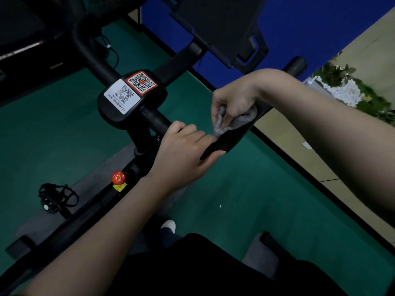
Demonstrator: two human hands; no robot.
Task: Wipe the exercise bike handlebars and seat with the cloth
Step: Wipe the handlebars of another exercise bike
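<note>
The black handlebar [232,136] of the exercise bike runs from the centre console out to the right. My right hand [233,97] grips a bunched grey cloth [235,121] and presses it onto the right handlebar arm. My left hand [186,146] is curled round the same bar just below the cloth, thumb under it. The console [132,97] carries two QR stickers, one white and one red. The far handlebar ends [192,50] point away. The seat is not in view.
A red knob [118,177] sits on the bike frame below the console, and a black pedal [55,197] hangs at lower left. A black screen stand [230,28] rises ahead. Green mat floor lies underneath; plants [346,86] and tan flooring are at right.
</note>
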